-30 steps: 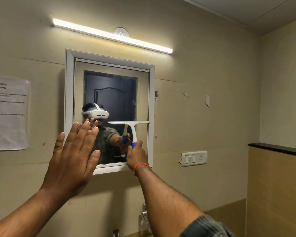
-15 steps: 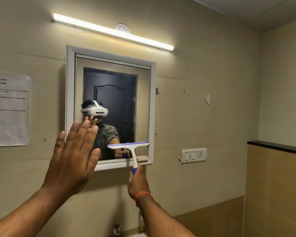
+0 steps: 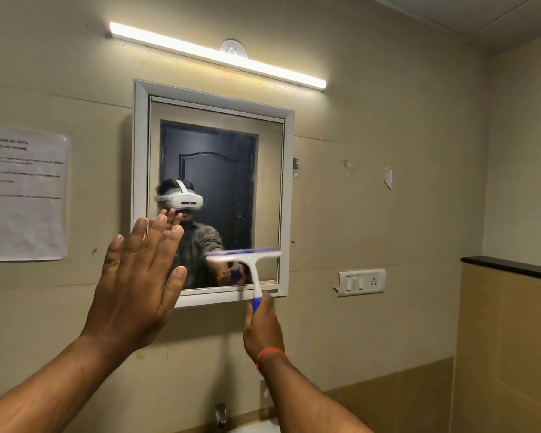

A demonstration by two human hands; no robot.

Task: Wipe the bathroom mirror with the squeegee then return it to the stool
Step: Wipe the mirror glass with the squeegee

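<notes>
The right hand [image 3: 263, 326] gripped the squeegee [image 3: 247, 260] by its blue handle, the white blade lying level across the lower right of the mirror [image 3: 219, 170], just above the bottom frame. The left hand [image 3: 138, 282] was up flat, fingers straight and together, holding nothing, in front of the mirror's lower left corner. A paper notice [image 3: 22, 195] hung left on the wall, its print too blurred to read.

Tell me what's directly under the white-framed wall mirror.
Below the white-framed wall mirror is bare beige wall, then a metal tap at the picture's bottom edge. The right forearm hides whatever lies behind it.
</notes>
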